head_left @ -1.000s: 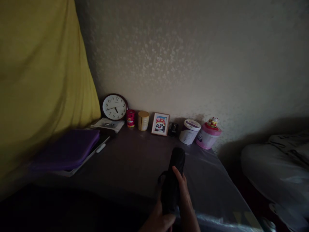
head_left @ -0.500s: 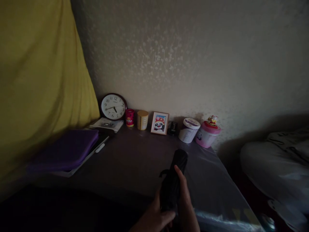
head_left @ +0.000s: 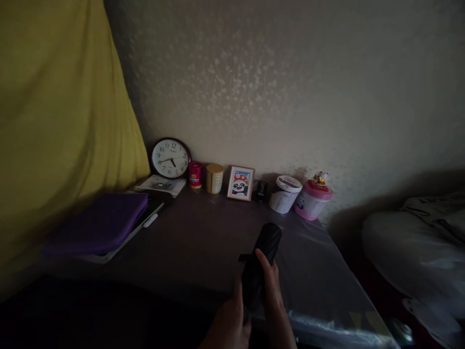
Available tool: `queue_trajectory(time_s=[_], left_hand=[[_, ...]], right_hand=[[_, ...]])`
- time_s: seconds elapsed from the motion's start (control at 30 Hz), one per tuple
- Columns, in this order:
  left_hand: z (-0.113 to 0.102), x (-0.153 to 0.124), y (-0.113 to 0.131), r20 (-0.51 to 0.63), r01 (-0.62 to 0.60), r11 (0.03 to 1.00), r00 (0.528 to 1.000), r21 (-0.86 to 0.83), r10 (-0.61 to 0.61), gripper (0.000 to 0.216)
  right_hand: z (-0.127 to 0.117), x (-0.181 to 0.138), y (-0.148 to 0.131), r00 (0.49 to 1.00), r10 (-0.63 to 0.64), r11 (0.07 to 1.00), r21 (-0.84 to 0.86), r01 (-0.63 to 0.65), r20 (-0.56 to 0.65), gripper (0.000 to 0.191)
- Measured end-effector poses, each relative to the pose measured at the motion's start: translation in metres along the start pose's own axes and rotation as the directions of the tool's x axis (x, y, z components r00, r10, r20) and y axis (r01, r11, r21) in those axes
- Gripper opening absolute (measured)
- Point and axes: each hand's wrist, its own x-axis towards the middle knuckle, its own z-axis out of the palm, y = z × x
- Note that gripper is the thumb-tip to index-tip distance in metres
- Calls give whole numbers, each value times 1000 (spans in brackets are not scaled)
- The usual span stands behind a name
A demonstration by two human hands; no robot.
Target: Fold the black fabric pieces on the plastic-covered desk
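Note:
A black folded umbrella [head_left: 262, 247] is held tilted over the front of the table, its far end pointing up and to the right. My right hand [head_left: 271, 286] wraps round its right side, with the thumb lying on top of the dark fabric. Closed about the lower end is my left hand [head_left: 232, 315], whose fingers are partly hidden behind the umbrella and in shadow. A short black strap [head_left: 244, 258] sticks out from the umbrella's left side.
Along the wall stand a round clock [head_left: 171, 158], a red can [head_left: 195, 175], a yellow-lidded tin [head_left: 214, 179], a framed panda picture [head_left: 240, 183], a white tub [head_left: 285, 195] and a pink tub [head_left: 313, 200]. A purple case [head_left: 101, 223] lies left, beside a yellow curtain [head_left: 65, 106].
My right thumb has slid down and left along the umbrella. My left hand has shifted slightly, its thumb no longer lying across the lower end. The strap now sticks out straighter.

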Motion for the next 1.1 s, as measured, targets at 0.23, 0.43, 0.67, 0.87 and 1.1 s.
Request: queue_trajectory(time_s=[0.23, 0.43, 0.67, 0.87, 1.1], left_hand=[[-3, -4, 15, 151, 98, 944, 987, -316, -51, 75], [-5, 0, 0, -82, 5, 972, 997, 234, 15, 84], [-27, 6, 13, -39, -242, 967, 970, -86, 239, 87], [-18, 33, -7, -198, -298, 941, 924, 163, 327, 70], [-31, 41, -9, -162, -159, 819, 943, 552, 292, 71]], right_hand=[[1, 2, -6, 994, 45, 998, 37, -49, 96, 53], [11, 5, -4, 998, -45, 999, 19, 44, 48, 60], [14, 6, 3, 1000, 16, 999, 30, -16, 13, 60], [14, 11, 5, 992, -123, 979, -166, 120, -5, 60], [8, 17, 15, 880, -475, 779, -461, 425, 7, 65]])
